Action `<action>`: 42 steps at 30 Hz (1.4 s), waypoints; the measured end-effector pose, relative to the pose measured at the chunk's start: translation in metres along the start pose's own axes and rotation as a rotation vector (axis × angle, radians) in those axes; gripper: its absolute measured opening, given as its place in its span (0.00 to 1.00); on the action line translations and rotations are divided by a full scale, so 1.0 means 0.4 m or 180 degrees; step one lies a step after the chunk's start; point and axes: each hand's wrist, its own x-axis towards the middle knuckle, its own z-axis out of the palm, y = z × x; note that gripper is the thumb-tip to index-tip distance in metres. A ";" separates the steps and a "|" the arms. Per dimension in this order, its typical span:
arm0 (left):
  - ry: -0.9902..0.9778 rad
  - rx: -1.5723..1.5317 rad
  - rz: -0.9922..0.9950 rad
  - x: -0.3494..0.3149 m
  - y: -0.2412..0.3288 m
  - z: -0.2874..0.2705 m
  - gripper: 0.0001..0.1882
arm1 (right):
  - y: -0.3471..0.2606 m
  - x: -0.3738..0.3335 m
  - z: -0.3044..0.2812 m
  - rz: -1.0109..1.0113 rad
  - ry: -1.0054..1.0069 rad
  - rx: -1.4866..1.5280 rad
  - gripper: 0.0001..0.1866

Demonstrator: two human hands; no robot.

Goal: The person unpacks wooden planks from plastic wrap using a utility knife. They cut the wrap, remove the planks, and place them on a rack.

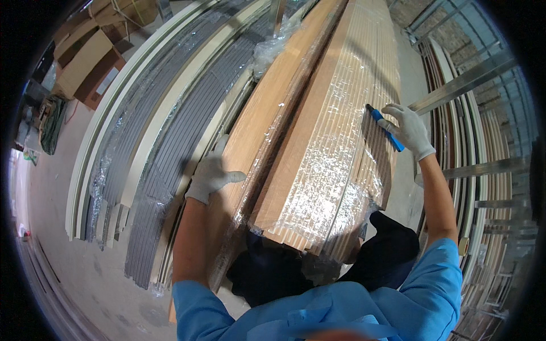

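My left hand [213,173], in a white glove, lies with thumb and fingers apart on the left side of a long wood-grain panel [259,136]. My right hand [408,129], also gloved, has its fingers curled and its thumb across a blue tool [389,134] with a black end, which looks like a utility knife. No blade can be made out. The tool is over a stack of ribbed, light wood-coloured panels [318,176] in shiny clear film. Both long bundles run away from me, side by side, with a dark gap between them.
Grey ribbed panels [185,122] and cream strips [149,149] lie to the left, partly in film. Cardboard boxes [85,71] stand at the far left. On the right, metal rack bars [469,85] jut out over more long strips [469,133]. My knees are at the bundles' near ends.
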 end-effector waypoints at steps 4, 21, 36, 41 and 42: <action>0.0597 0.0447 0.0339 -0.021 -0.009 0.018 0.64 | 0.005 -0.024 0.006 0.0165 -0.0268 0.0106 0.20; 0.0714 0.0310 0.0319 -0.052 -0.004 0.018 0.52 | 0.080 -0.102 0.036 0.0793 -0.0279 0.0126 0.23; 0.1367 -0.0197 0.0767 -0.187 0.132 0.071 0.35 | 0.121 -0.103 0.154 0.0815 -0.0288 0.0139 0.20; 0.1063 -0.0830 0.0569 -0.232 0.184 0.099 0.32 | 0.125 -0.097 0.145 0.1000 0.0038 0.0567 0.20; 0.0910 -0.1088 0.0515 -0.249 0.192 0.107 0.31 | 0.130 -0.100 0.140 0.1156 0.0125 0.0801 0.21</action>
